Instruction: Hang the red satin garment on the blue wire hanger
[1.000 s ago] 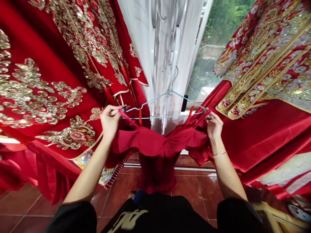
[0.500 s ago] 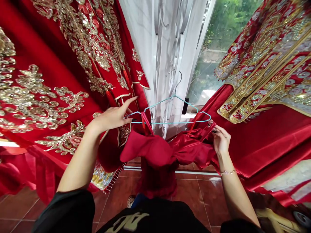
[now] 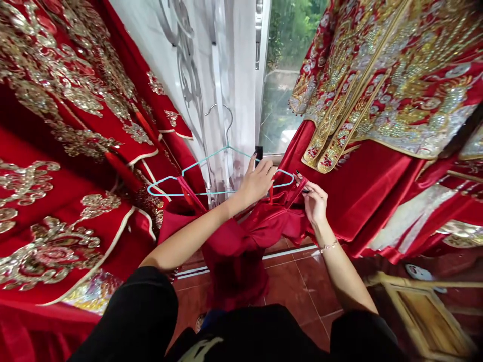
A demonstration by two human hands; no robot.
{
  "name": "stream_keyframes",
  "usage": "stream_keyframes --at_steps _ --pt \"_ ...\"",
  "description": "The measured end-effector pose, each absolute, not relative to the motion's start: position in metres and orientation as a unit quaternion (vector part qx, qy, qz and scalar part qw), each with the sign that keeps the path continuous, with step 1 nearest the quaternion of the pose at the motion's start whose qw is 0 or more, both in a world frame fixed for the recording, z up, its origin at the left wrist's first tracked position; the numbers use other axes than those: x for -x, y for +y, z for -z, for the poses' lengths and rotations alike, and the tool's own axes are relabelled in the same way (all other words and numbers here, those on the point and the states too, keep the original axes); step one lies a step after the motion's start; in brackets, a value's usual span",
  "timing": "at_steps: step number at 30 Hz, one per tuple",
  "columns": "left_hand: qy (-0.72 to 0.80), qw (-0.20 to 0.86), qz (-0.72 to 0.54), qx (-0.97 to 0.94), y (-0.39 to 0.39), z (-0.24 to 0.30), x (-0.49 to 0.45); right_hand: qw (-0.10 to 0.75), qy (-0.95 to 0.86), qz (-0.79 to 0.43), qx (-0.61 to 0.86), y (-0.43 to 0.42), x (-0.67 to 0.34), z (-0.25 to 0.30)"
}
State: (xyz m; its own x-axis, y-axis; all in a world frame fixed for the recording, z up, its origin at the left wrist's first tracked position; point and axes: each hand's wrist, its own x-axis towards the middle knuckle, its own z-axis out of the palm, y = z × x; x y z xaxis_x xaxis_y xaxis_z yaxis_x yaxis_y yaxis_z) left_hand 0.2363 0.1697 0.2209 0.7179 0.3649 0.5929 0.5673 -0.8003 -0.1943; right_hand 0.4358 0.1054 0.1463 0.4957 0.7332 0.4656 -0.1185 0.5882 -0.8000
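Note:
A plain red satin dress (image 3: 230,246) hangs by its thin straps from a light blue wire hanger (image 3: 166,183) whose metal hook rises in front of a white sheer curtain (image 3: 211,90). My left hand (image 3: 258,181) reaches across to the hanger's right side, fingers curled around the wire near the right strap. My right hand (image 3: 313,201) sits just beside it, pinching the dress's right strap at the hanger's right end. The left strap lies looped over the hanger's left arm.
Red garments with heavy gold embroidery hang on the left (image 3: 56,151) and on the right (image 3: 388,90). A window with greenery (image 3: 290,30) is behind the curtain. Below lies a red tiled floor (image 3: 298,286), with a wooden frame (image 3: 422,311) at the lower right.
My left hand let go of the hanger's left end and crossed to its right side beside my right hand. The view swung to the right.

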Motion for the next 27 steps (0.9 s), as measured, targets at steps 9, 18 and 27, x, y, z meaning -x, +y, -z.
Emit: stream_keyframes --at_steps 9,18,27 --pt "-0.175 0.100 0.348 0.916 0.166 -0.199 -0.213 0.633 -0.642 -0.252 0.352 0.114 -0.427 -0.209" --pt "-0.173 -0.152 0.477 0.848 0.114 -0.150 -0.182 0.608 -0.696 -0.248 0.289 0.107 -0.401 -0.251" --pt "-0.312 -0.333 0.372 0.808 0.108 -0.139 -0.192 0.543 -0.685 -0.240 0.423 0.106 -0.407 -0.207"
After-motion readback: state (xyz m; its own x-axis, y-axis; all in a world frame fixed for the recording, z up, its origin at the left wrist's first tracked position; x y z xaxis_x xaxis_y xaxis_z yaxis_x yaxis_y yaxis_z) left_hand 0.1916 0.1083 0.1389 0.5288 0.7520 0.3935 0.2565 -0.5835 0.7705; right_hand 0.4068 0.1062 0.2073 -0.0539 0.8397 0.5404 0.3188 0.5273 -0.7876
